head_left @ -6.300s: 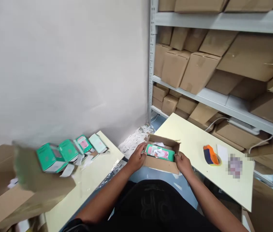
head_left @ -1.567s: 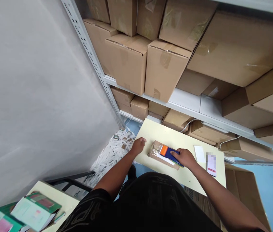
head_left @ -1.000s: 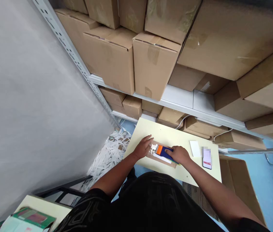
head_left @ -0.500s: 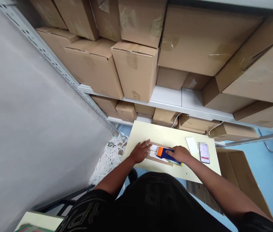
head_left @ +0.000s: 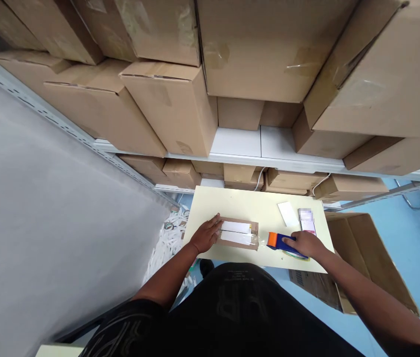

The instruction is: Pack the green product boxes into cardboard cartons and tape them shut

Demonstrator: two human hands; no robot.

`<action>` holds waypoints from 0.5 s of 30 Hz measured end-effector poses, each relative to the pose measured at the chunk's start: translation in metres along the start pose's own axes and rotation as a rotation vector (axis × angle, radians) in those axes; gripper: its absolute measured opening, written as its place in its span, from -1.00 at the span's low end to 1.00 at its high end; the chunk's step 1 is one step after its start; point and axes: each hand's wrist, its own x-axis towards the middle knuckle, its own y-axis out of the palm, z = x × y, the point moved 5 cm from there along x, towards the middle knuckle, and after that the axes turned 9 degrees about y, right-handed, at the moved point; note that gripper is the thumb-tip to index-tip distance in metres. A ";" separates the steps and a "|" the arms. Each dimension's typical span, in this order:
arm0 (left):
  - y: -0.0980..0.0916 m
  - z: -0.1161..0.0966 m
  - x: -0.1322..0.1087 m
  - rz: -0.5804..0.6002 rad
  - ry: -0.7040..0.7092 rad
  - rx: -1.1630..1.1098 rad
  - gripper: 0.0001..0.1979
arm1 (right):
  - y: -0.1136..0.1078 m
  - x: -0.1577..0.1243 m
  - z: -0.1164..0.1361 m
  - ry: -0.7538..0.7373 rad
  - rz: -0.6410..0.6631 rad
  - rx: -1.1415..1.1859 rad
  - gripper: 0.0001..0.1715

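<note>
A small flat brown cardboard box [head_left: 255, 229] lies on the pale table, with two white paper strips [head_left: 235, 227] along its top and clear tape over its right end. My left hand [head_left: 207, 235] rests with fingers stretched out on the box's left end. In my right hand [head_left: 306, 243] is a blue tape dispenser [head_left: 282, 242] with an orange front, gripped by its body. It is to the right of the box, a short gap away. A faint shine of clear tape shows between them.
A white card [head_left: 287, 213] and a phone [head_left: 307, 221] lie at the right of the table [head_left: 239, 201]. Shelves packed with cardboard boxes [head_left: 168, 104] rise behind it. An open carton [head_left: 366, 248] stands on the right, and white paper strips [head_left: 161, 253] heap on the left floor.
My right hand has drawn the tape dispenser rightward off the box, uncovering the white strips and taped right end. My left hand stays on the box's left end. The view has shifted.
</note>
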 end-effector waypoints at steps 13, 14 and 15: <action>0.003 0.002 -0.002 0.047 -0.035 -0.024 -0.44 | 0.095 0.059 0.021 0.281 0.415 0.732 -0.45; 0.003 0.003 -0.002 0.047 -0.041 -0.027 -0.44 | 0.102 0.054 0.017 0.290 0.431 0.760 -0.44; 0.003 0.003 -0.002 0.047 -0.045 -0.031 -0.44 | 0.106 0.049 0.013 0.268 0.412 0.777 -0.42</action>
